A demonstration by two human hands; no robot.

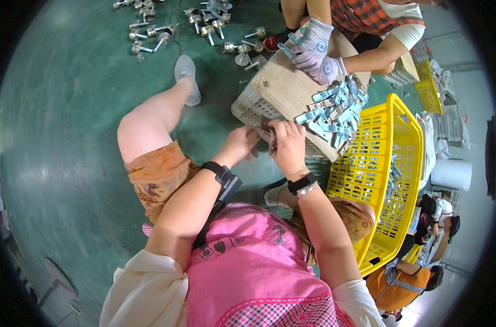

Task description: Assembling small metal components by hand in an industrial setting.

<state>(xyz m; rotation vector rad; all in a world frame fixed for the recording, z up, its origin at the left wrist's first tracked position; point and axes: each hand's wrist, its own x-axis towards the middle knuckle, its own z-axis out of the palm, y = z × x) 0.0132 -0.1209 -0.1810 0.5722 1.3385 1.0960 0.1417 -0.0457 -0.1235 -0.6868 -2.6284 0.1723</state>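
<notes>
My left hand [240,145] and my right hand [289,145] meet at the near edge of a wooden board [275,90]. Fingers are closed on both, around something small and brownish between them that I cannot make out. To the right of my right hand, a pile of light-blue clips [338,111] with metal parts covers the board's near right part. Beneath the board stands a white slotted crate [252,104]. Across from me, a co-worker's gloved hands [319,54] hold light-blue clips [291,43] over the board.
A tall yellow basket [368,158] with more clips inside stands against the board's right side. Metal parts with stems [207,24] lie scattered on the green floor [68,136] at the far left. Other people [400,286] sit at the right, near a white round container [451,174].
</notes>
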